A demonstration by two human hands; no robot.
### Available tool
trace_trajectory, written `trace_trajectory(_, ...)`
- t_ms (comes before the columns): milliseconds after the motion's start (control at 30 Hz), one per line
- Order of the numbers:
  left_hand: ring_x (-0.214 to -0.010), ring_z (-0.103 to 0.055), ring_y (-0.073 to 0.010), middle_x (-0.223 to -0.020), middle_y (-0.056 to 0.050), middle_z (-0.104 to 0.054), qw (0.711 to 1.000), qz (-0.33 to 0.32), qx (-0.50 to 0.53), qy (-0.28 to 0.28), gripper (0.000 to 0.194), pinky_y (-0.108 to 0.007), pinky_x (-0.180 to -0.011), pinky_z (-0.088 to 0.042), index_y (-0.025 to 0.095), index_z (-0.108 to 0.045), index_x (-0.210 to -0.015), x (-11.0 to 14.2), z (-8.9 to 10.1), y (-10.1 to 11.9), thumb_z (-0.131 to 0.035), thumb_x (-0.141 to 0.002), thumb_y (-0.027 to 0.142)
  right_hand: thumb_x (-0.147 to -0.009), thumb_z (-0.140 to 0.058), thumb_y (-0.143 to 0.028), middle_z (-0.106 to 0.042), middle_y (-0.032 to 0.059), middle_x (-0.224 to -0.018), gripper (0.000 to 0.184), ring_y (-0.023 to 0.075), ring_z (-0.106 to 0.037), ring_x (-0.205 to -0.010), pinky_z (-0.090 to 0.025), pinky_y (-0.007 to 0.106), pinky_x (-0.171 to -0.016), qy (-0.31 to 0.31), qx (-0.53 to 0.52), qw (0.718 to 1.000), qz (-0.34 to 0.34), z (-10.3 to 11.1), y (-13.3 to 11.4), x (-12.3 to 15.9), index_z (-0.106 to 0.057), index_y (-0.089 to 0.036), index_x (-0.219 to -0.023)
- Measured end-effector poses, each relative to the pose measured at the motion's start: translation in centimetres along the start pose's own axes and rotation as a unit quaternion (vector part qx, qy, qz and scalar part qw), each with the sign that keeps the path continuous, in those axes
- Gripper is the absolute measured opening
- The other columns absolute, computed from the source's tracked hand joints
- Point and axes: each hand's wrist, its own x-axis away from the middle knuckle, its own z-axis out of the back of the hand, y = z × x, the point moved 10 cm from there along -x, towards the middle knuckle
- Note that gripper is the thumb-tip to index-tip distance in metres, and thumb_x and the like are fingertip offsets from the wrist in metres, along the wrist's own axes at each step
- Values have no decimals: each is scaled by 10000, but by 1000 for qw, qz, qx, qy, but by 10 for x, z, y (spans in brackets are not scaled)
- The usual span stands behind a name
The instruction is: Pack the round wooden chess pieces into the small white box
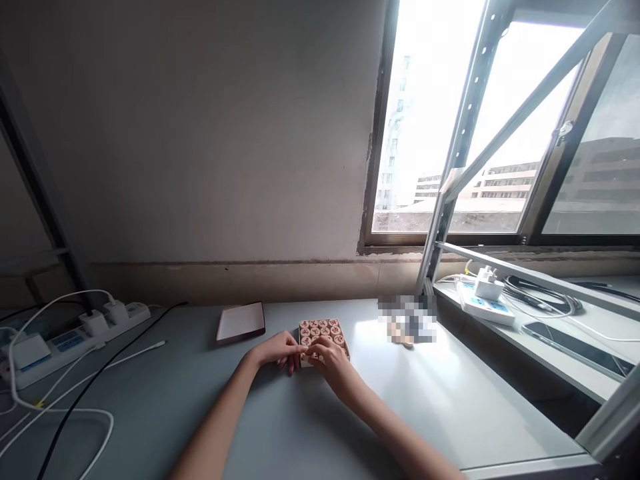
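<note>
A small wooden box (344,341) of round chess pieces (321,329) with red characters sits on the grey table (280,413). My left hand (279,350) rests against the box's left side, its fingers curled and pinched at the front left corner. Over the box's front edge, my right hand (331,359) has its fingers bent down onto the pieces in the near row. What the fingertips hold is too small to make out. The box's lid (241,323), dark-edged with a pale inside, lies just to the left.
A white power strip (70,337) with plugs and trailing cables lies at the far left. A metal shelf frame (453,180) stands at the right, with another power strip (486,301), cables and a phone (575,347) on its shelf. A blurred-out patch (407,321) sits on the table.
</note>
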Motion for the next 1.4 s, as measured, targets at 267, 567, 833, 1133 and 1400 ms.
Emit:
trace_trajectory(267,-350,-421,-79,-500,-68,-628,1000,-9,-5,-1,571,-205,-385,-287,94,-676,-646,-2,-1,-2,-500,-745,628,-800,-562,-100,-597,29,-800,171,140,-579,-730,-466,252,-667,34,-37,999,-18,2,0,-2,-646,-181,-676)
trace_trajectory(567,-366,-425,-79,-505,-67,-625,1000,3,-17,13,583,-208,-399,-295,94,-655,-641,4,0,2,-521,-715,656,-821,-571,-148,-585,36,-827,131,137,-570,-738,-452,256,-678,30,1,999,-13,0,1,-1,-655,-178,-724)
trace_trajectory(833,-369,-436,-79,-540,-65,-645,999,31,-10,2,569,-209,-406,-308,103,-645,-651,2,-1,-3,-557,-670,665,-873,-432,-225,-546,104,-1079,228,251,-506,-1008,-416,408,-809,167,281,930,-167,127,67,21,-633,-199,-978)
trace_trajectory(1133,-372,-442,-83,-552,-74,-651,1000,21,-19,-2,585,-209,-405,-315,109,-633,-640,0,-1,-6,-523,-688,681,-892,-383,-258,-402,110,-1381,416,259,-317,-1292,-310,444,-1009,-44,303,926,-219,122,140,88,-430,-170,-1296)
trace_trajectory(1400,-402,-474,-88,-569,-80,-657,1000,10,13,-26,579,-209,-439,-344,100,-656,-665,2,0,-5,-435,-785,622,-882,-443,-205,-601,51,-1063,206,185,-525,-1005,-434,324,-864,-28,144,986,-79,82,65,76,-565,-214,-1049)
